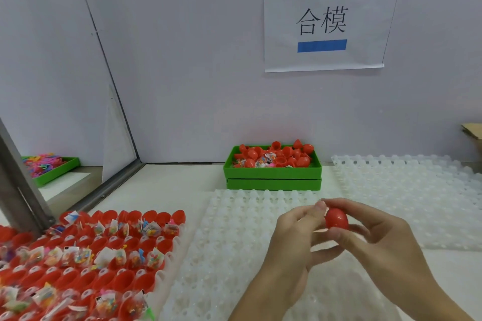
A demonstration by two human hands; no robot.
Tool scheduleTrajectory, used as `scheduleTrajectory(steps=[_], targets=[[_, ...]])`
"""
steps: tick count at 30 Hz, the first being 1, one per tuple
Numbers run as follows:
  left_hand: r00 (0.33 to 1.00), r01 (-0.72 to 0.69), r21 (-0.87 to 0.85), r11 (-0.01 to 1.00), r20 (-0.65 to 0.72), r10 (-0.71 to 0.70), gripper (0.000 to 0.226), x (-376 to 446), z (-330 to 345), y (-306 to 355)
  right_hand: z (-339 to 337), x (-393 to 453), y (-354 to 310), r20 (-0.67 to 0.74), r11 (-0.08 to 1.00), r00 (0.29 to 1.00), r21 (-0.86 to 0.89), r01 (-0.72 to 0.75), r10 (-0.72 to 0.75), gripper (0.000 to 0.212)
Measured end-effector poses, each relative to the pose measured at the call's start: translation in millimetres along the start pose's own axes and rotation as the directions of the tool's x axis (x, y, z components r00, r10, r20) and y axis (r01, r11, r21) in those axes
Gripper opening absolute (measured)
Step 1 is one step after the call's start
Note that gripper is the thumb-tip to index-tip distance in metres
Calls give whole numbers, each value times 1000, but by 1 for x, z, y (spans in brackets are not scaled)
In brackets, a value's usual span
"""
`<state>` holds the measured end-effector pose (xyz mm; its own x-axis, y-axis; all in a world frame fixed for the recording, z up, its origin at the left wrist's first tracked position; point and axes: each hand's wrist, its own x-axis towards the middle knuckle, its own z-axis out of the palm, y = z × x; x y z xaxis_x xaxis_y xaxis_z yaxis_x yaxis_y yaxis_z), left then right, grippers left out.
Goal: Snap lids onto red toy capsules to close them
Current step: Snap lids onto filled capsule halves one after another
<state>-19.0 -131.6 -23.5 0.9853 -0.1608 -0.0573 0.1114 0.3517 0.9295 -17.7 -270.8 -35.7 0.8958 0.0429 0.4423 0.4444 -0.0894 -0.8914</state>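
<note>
Both hands, left hand (294,237) and right hand (378,240), pinch one red capsule (336,219) above the near white tray (208,268); uneven squeezing could cock the lid, leaving it unlatched.

We read two large black characters, 合模, on the white paper sheet (324,21) taped to the wall (182,60) with blue tape strips (322,45).

Your red capsule (336,218) is glossy, egg-shaped, held above the white tray; open filled halves (86,255) sit lower left.
</note>
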Motion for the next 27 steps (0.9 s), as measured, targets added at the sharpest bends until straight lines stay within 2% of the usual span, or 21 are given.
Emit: scheduleTrajectory(steps=[2,6,9,13,20,27], targets=[[999,40,23,999,31,-41,34,1,-3,1,3,-2,2,7,990,1000,-138,21,-20,54],[998,29,44,999,56,-31,28,2,-4,-1,8,-5,4,43,959,996,-267,89,-80,61],[999,19,36,999,25,-20,26,4,-5,-1,7,-4,2,58,954,992,-273,121,-109,64],[999,10,43,999,38,-11,28,3,-5,-2,4,-3,3,35,951,992,-282,125,-121,55],[999,-49,179,983,29,45,31,1,-3,-8,6,-7,12,-2,892,974,-403,207,-227,67],[997,23,130,991,68,-32,35,0,0,-6,4,-5,13,-20,890,968,-397,223,-252,74]])
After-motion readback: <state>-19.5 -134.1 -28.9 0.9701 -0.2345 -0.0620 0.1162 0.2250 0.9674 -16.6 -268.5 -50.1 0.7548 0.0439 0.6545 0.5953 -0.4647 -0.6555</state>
